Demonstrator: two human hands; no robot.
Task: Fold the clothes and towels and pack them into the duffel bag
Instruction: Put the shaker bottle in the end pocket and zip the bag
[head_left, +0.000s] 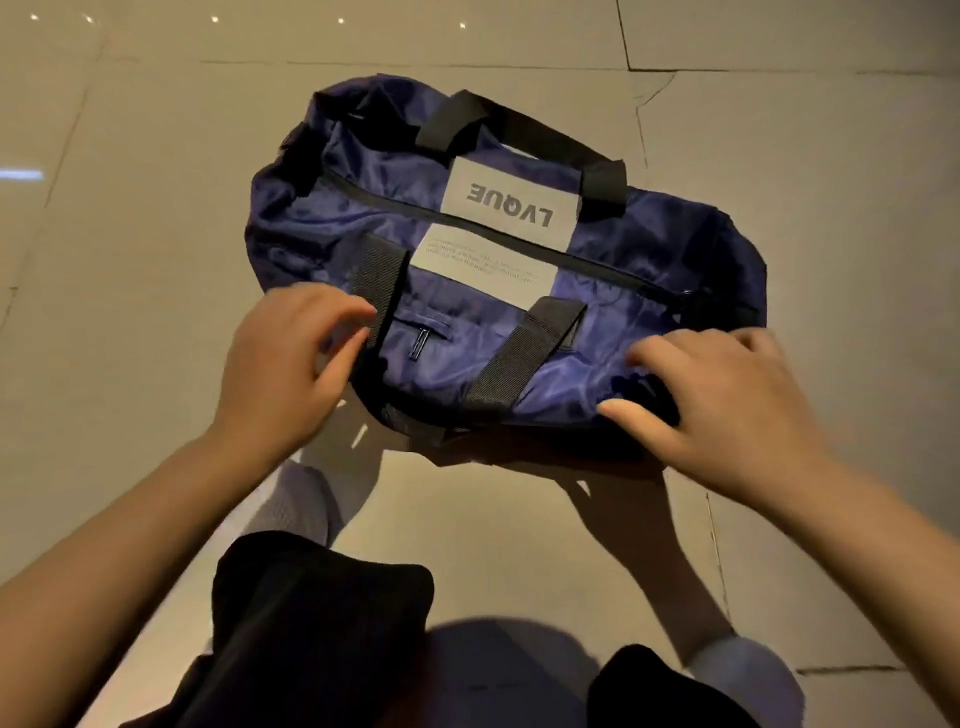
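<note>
A navy duffel bag (649, 249) with black webbing handles and a grey label lies on the tiled floor, its main zipper closed. My left hand (283, 364) hovers at the bag's near left edge, fingers loosely curled and holding nothing. My right hand (727, 400) rests on the bag's near right edge, fingers spread on the fabric and thumb at the rim. No clothes or towels are visible outside the bag.
Beige floor tiles (156, 260) with dark cracks surround the bag. My knees in black shorts (311, 623) and feet in light socks (743, 670) sit at the bottom of the view, close to the bag.
</note>
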